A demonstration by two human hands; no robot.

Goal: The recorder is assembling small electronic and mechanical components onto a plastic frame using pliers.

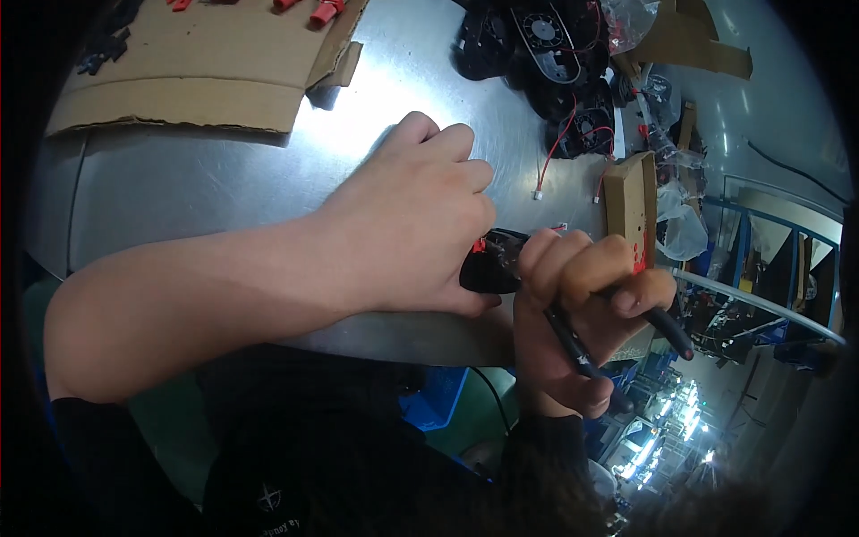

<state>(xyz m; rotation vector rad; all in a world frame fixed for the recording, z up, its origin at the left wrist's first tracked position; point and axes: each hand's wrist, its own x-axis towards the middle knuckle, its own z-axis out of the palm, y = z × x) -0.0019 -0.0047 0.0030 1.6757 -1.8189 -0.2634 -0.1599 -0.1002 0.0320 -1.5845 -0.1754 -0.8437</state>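
My left hand [416, 201] is closed over the metal table, its thumb and curled fingers gripping a small black part [486, 272] with a bit of red at its upper edge. Most of that part is hidden by the fingers, so its kind does not show. Around a pair of black-handled pliers [573, 342] my right hand [582, 286] is wrapped. The pliers' head points left and meets the black part; the exact contact of the jaws is hidden.
Several black fans [542, 31] with red wires and white connectors lie at the back right. An open cardboard box [632, 192] stands right of my hands, with clear plastic bags beyond. Cardboard [188, 98] bearing red and black pieces lies back left. A blue crate [437, 403] sits below the table.
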